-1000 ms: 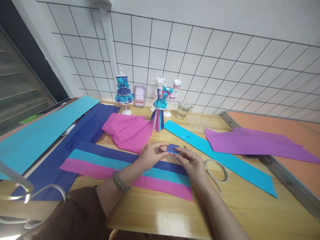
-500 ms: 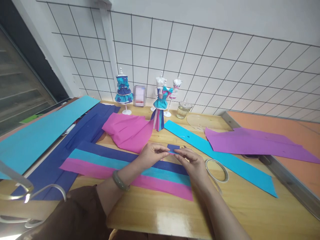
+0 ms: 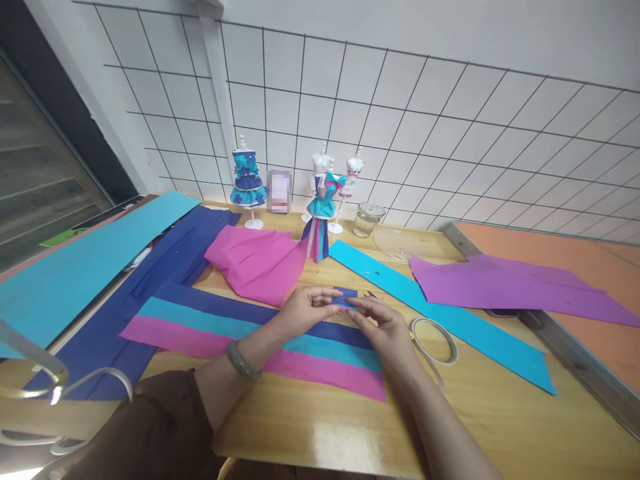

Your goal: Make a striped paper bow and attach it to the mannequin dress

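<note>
Between the fingertips of both hands is a small dark blue piece of crepe paper (image 3: 345, 295), with a thin pink edge showing at its lower side. My left hand (image 3: 306, 308) pinches its left side, thumb below and fingers above. On its right side, my right hand (image 3: 383, 323) pinches it the same way. Beneath my hands lies a long striped strip (image 3: 205, 323) of dark blue, turquoise and pink paper. Scissors lie partly hidden behind my right hand, only their tips (image 3: 370, 294) and a bit of yellow handle showing. A roll of tape (image 3: 453, 350) rests beside my right wrist.
Small dress forms in paper dresses, one at left (image 3: 247, 180) and several at centre (image 3: 323, 200), stand near the wall. A lidded glass (image 3: 367, 221) is beside them. Around lie a pink sheet (image 3: 257, 263), a turquoise strip (image 3: 480, 327) and a purple sheet (image 3: 500, 283).
The fingers of both hands have shifted slightly on the small dark blue paper, and more of it shows between them. Everything else stays where it was.
</note>
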The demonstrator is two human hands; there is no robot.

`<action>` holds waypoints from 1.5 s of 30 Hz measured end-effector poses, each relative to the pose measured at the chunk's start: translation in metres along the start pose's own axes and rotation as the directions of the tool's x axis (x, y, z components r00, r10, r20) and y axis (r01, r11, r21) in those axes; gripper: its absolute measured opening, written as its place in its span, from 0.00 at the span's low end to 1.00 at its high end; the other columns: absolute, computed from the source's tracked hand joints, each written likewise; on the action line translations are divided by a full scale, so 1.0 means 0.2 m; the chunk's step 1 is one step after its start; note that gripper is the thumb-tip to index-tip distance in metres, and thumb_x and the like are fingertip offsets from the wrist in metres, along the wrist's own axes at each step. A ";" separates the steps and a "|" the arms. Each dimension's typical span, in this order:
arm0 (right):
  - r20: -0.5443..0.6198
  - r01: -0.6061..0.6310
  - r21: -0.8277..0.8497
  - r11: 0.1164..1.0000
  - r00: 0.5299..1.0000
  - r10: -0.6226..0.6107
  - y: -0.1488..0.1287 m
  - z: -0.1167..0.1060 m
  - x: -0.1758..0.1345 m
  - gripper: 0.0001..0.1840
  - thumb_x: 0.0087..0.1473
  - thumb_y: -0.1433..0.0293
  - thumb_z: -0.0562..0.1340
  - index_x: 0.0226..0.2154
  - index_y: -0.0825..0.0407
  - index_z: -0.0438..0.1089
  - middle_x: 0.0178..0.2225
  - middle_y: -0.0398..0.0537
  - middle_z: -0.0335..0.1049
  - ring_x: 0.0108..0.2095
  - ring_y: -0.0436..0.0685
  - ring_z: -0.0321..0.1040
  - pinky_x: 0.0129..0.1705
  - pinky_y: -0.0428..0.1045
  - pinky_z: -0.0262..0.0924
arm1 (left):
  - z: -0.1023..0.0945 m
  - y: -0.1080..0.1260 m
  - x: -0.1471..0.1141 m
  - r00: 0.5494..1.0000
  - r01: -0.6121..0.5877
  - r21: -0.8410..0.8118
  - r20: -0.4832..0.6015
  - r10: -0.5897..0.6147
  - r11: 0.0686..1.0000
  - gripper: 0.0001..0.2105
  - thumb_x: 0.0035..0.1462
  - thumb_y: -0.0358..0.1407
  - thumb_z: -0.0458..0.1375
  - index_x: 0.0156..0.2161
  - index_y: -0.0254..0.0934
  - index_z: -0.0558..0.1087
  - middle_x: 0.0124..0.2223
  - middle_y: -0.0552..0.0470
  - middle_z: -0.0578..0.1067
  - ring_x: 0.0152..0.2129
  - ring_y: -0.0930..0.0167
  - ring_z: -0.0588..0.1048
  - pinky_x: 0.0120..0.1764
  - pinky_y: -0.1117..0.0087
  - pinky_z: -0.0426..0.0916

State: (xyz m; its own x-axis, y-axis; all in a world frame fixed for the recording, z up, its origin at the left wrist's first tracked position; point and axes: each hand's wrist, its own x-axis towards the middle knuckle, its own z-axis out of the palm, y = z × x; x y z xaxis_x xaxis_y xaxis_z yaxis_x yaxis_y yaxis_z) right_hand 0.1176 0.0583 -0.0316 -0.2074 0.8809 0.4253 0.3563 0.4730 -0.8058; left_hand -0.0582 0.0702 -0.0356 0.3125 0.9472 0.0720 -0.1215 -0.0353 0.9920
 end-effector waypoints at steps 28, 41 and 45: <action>-0.020 -0.161 0.065 0.985 0.987 0.162 0.02 0.01 -0.01 0.14 0.44 0.63 0.64 0.35 0.50 0.74 0.29 0.48 0.70 0.31 0.54 0.66 0.31 0.49 0.63 | 0.01 -0.03 -0.02 0.990 -0.092 0.192 -0.084 0.110 0.977 0.15 0.45 0.39 0.61 0.37 0.32 0.75 0.36 0.46 0.77 0.34 0.67 0.75 0.39 0.69 0.70; -0.041 -0.110 0.066 0.992 0.993 0.113 0.02 0.00 0.00 0.12 0.45 0.64 0.63 0.35 0.50 0.73 0.27 0.46 0.69 0.27 0.52 0.63 0.29 0.48 0.61 | 0.00 0.00 -0.02 0.986 -0.097 0.262 -0.109 0.129 0.960 0.13 0.44 0.41 0.61 0.33 0.33 0.76 0.32 0.48 0.77 0.29 0.70 0.75 0.32 0.72 0.70; -0.060 -0.057 -0.005 0.998 0.997 0.056 0.02 -0.01 0.00 0.10 0.46 0.64 0.63 0.33 0.48 0.74 0.30 0.48 0.72 0.31 0.55 0.66 0.33 0.51 0.63 | 0.00 -0.01 -0.02 0.982 -0.108 0.312 -0.115 0.150 0.944 0.12 0.45 0.41 0.60 0.32 0.33 0.76 0.31 0.49 0.77 0.27 0.70 0.75 0.31 0.73 0.70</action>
State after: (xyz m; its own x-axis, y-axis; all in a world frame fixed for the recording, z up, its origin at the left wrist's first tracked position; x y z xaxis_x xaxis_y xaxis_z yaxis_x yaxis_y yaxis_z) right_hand 0.1201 0.0605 -0.0338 -0.1321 0.9055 0.4033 0.3724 0.4223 -0.8264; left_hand -0.0590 0.0664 -0.0369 0.1801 0.9615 0.2075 0.1451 -0.2346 0.9612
